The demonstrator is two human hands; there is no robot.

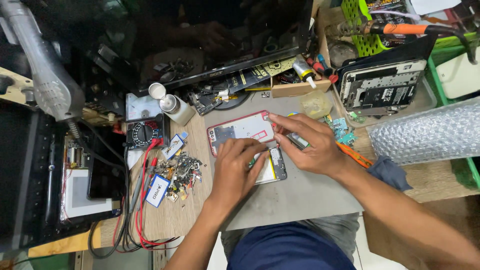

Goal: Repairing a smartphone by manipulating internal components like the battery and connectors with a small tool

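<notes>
An opened phone (272, 167), near the grey mat's (300, 195) middle, is pressed by the curled left hand (235, 167). The red-rimmed back cover (240, 131), toward the mat's far edge, is pinched at its corner by the half-closed right hand (305, 145).

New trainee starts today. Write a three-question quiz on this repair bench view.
1. True or false: the left hand rests on the opened phone.
2. What does the right hand touch with a fingertip? A) the red-edged phone frame B) the multimeter C) the bubble wrap
3. What colour is the mat under both hands?

Key: 1 true; 2 A; 3 grey.
</notes>
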